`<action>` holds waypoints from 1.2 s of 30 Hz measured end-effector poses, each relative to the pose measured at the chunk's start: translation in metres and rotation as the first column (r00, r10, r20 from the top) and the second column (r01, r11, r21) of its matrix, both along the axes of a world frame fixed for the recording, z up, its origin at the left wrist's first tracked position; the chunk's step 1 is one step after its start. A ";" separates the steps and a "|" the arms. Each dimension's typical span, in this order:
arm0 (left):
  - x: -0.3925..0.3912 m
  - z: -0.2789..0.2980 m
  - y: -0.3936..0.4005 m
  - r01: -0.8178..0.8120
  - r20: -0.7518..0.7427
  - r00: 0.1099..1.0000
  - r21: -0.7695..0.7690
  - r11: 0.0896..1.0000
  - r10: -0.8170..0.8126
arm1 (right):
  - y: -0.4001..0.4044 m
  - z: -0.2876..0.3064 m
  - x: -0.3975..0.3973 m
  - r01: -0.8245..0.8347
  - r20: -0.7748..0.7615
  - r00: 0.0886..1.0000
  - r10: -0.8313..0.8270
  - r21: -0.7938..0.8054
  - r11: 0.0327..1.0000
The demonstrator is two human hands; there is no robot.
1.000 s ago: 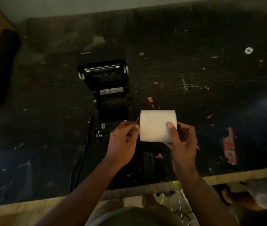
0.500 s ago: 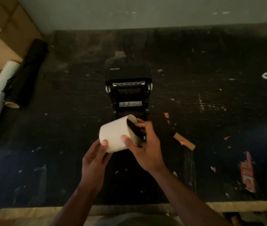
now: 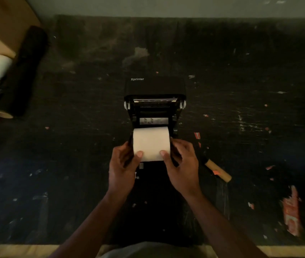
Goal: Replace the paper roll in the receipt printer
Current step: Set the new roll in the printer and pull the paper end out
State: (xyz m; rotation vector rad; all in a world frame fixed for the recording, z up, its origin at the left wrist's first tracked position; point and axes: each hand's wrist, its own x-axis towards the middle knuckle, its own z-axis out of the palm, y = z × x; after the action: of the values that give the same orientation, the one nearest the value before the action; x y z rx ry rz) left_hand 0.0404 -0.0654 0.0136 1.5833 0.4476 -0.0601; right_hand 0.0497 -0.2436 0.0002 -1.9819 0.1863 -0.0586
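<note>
Both hands, left hand [image 3: 123,170] and right hand [image 3: 182,165], grip the white paper roll [image 3: 150,143] by its ends, right over the open printer [image 3: 154,108] on the scuffed desk [image 3: 241,146].

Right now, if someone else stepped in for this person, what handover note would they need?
Left hand and right hand: both grip the white paper roll, one at each end.
Printer: lid open, roll held at the bay; whether seated is unclear.
Cardboard core: lies on the table, right of the printer.
Left: seat roll, feed paper out, close lid.
</note>
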 end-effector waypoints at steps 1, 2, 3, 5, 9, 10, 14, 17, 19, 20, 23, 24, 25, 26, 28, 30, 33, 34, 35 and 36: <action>0.005 -0.002 -0.006 -0.001 0.006 1.000 0.010 1.000 0.001 | -0.004 -0.004 0.005 0.011 -0.016 1.000 -0.011 -0.005 1.000; 0.010 -0.004 -0.012 -0.007 0.009 1.000 0.017 1.000 0.007 | -0.007 -0.007 0.010 0.017 -0.028 0.999 -0.017 0.006 1.000; 0.014 -0.006 -0.017 -0.014 0.007 1.000 0.020 1.000 0.014 | -0.010 -0.010 0.014 0.020 -0.035 0.999 -0.020 0.022 1.000; 0.020 -0.011 -0.022 -0.030 -0.011 0.999 0.004 1.000 0.030 | -0.014 -0.015 0.021 0.026 -0.043 0.999 -0.024 0.042 0.999; 0.028 -0.020 -0.020 -0.076 -0.054 0.996 -0.005 0.997 0.076 | -0.013 -0.023 0.029 0.038 -0.045 0.998 -0.035 0.062 0.997; 0.028 -0.023 -0.019 -0.089 -0.066 0.994 -0.002 0.996 0.089 | -0.011 -0.024 0.030 0.040 -0.043 0.998 -0.037 0.068 0.997; 0.030 -0.031 -0.014 -0.086 -0.095 0.991 0.042 0.995 0.089 | -0.007 -0.029 0.031 0.046 -0.046 0.998 -0.043 0.064 0.997; 0.029 -0.035 -0.011 -0.060 -0.108 0.992 0.080 0.995 0.068 | -0.005 -0.030 0.030 0.057 -0.059 0.997 -0.054 0.042 0.997; 0.028 -0.036 -0.009 -0.030 -0.116 0.992 0.108 0.994 0.043 | -0.004 -0.031 0.028 0.075 -0.074 0.995 -0.071 0.048 0.996; 0.029 -0.037 -0.008 -0.018 -0.121 0.992 0.122 0.992 0.032 | -0.003 -0.031 0.028 0.080 -0.081 0.994 -0.076 0.048 0.996; 0.034 -0.038 -0.005 0.030 -0.140 0.990 0.178 0.984 -0.004 | -0.003 -0.031 0.028 0.068 -0.096 0.993 -0.064 0.038 0.997; 0.036 -0.038 -0.003 0.053 -0.143 0.989 0.211 0.976 -0.023 | -0.003 -0.030 0.030 0.062 -0.099 0.993 -0.059 0.023 0.998; 0.038 -0.038 -0.002 0.078 -0.142 0.989 0.252 0.965 -0.043 | -0.002 -0.029 0.031 0.056 -0.103 0.993 -0.056 -0.003 0.998; 0.040 -0.037 -0.001 0.099 -0.139 0.988 0.294 0.951 -0.060 | -0.002 -0.028 0.032 0.052 -0.112 0.992 -0.055 -0.029 0.998; 0.042 -0.037 0.002 0.129 -0.126 0.988 0.363 0.923 -0.089 | -0.001 -0.026 0.034 0.057 -0.133 0.989 -0.067 -0.079 0.995; 0.043 -0.035 0.004 0.148 -0.114 0.987 0.393 0.908 -0.111 | -0.001 -0.022 0.035 0.081 -0.129 0.987 -0.100 -0.141 0.987; 0.040 -0.033 0.004 0.120 -0.100 0.991 0.393 0.912 -0.087 | -0.002 -0.018 0.033 0.145 -0.144 0.976 -0.166 -0.150 0.978; 0.039 -0.033 0.004 0.104 -0.091 0.993 0.388 0.916 -0.074 | -0.003 -0.017 0.031 0.152 -0.150 0.973 -0.173 -0.143 0.978; 0.037 -0.034 0.004 0.092 -0.086 0.994 0.384 0.919 -0.064 | -0.004 -0.016 0.029 0.154 -0.152 0.973 -0.174 -0.136 0.979; 0.035 -0.034 0.005 0.084 -0.085 0.995 0.381 0.921 -0.056 | -0.004 -0.015 0.027 0.157 -0.155 0.972 -0.175 -0.122 0.980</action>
State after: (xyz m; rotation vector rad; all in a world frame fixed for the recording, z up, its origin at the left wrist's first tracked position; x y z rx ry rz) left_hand 0.0753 -0.0607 -0.0203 1.9901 0.4790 -0.0888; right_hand 0.0763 -0.2477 -0.0148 -2.0772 0.4658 -0.0126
